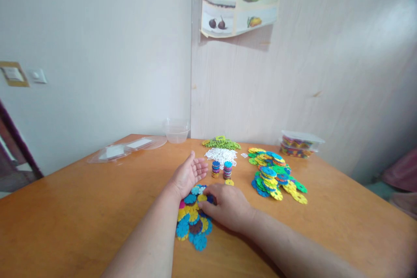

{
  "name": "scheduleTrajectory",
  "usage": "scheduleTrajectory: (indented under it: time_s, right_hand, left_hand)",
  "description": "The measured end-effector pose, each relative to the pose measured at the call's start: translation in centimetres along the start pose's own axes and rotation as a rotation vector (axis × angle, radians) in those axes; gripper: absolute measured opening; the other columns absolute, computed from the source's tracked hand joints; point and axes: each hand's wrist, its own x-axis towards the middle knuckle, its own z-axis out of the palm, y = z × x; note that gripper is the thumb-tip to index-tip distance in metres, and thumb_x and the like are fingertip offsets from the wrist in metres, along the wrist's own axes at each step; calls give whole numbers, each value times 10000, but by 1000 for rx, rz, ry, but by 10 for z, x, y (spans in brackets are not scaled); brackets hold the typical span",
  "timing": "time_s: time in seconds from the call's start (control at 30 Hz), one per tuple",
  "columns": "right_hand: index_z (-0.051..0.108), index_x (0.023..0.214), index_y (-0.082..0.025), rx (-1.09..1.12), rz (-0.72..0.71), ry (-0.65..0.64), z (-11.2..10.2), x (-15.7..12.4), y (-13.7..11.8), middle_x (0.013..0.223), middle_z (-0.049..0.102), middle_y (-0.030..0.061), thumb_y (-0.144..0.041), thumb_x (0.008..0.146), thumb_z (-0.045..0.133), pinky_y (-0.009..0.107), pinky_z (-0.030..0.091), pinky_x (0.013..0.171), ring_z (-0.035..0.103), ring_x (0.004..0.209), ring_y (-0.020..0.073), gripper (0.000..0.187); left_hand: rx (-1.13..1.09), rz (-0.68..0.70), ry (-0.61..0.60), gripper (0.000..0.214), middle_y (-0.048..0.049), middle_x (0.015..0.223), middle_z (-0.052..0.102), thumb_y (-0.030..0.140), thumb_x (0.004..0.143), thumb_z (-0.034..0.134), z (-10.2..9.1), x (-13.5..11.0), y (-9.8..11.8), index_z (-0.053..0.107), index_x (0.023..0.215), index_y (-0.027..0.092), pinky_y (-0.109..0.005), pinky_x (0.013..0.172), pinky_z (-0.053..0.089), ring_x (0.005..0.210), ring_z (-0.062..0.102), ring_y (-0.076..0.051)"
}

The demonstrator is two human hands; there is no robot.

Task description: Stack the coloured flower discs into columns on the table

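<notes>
A loose pile of notched flower-shaped plastic discs (196,226) in blue, yellow, brown and pink lies on the table before me. My left hand (190,174) is open at the far left edge of this pile, palm turned to the right and fingers stretched out. Over the pile's right side reaches my right hand (228,205), its fingers curled and the thumb apart from the index finger. Dark blue discs show partly beneath it. Beyond my hands stand two upright disc stacks, a left stack (215,169) and a right stack (227,170). One yellow disc (229,182) lies flat nearby.
White square pieces (220,155) and green pieces (222,143) are heaped behind the stacks. Larger discs (276,176) spread to the right. At the back stand a clear tub (177,131) and filled lidded boxes (298,144). Clear lids (112,152) lie at left on the wooden table (81,213).
</notes>
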Motion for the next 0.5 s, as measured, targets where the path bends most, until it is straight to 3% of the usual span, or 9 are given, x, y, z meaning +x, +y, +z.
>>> scheduleTrajectory:
  time_s: [0.3,0.5]
  right_hand:
    - [656,872,-236,106,88,11,9,5,6,721,632,-28,-392,767,608,226,236,519,492,602,101,193]
    - [644,989,-230,256,206,133,-16,9,36,664,573,-40,-446,775,607,206,270,493,481,580,102,306]
  left_hand:
    - [6,0,4,468,-136,920,705,556,852,536,1,-1,1,632,976,115,-342,845,526,858,678,-203]
    - [15,-2,0,489,-130,906,705,576,847,532,1,0,1,629,985,117,-332,813,537,822,681,-195]
